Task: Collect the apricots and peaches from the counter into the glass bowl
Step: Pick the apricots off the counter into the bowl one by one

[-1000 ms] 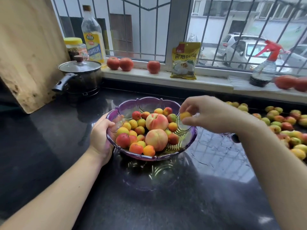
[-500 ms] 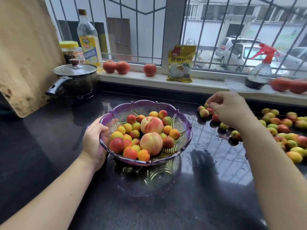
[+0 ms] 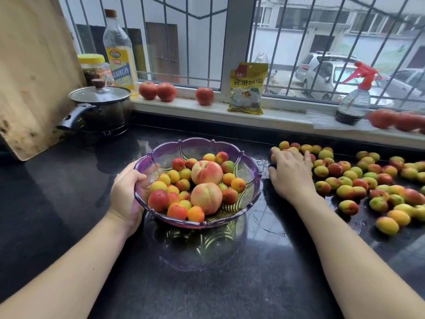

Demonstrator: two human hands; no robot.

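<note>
A purple glass bowl (image 3: 253,164) stands on the black counter, holding two peaches (image 3: 207,172) and several small apricots (image 3: 174,176). My left hand (image 3: 125,194) grips the bowl's left rim, thumb inside. Many loose apricots (image 3: 345,180) lie spread over the counter to the right of the bowl. My right hand (image 3: 291,173) lies palm down on the left end of that pile. Its fingers stretch over a few apricots near the back and its thumb touches the counter. What lies under the palm is hidden.
A lidded pot (image 3: 101,104) and a leaning wooden board (image 3: 34,72) stand at the back left. On the windowsill sit an oil bottle (image 3: 118,58), a jar (image 3: 94,67), red fruits (image 3: 157,90), a yellow bag (image 3: 248,88) and a spray bottle (image 3: 354,100).
My right hand dropped an apricot into the bowl, swung right to the pile and now lies flat on it. My left hand has kept its hold on the bowl.
</note>
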